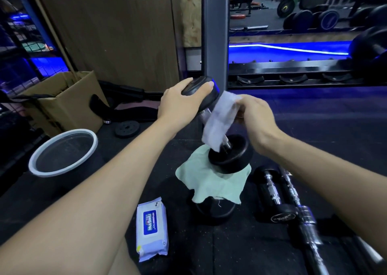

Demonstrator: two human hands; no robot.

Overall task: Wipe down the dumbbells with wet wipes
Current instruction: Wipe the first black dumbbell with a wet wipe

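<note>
A black dumbbell [230, 155] stands tilted on end, its lower head on a pale green cloth [211, 186] draped over another black weight. My left hand [180, 101] grips the upper head. My right hand [254, 117] holds a white wet wipe [219, 122] wrapped against the chrome handle, which is mostly hidden by the wipe. A pack of wet wipes [151, 228] lies on the dark mat near my left forearm.
Another dumbbell [272, 193] and a chrome-ended bar [301, 209] lie at the right. A white-rimmed bin [62, 151] and a cardboard box [67, 101] stand at the left. A small weight plate [126, 128] lies behind. A rack post [214, 29] rises just beyond the hands.
</note>
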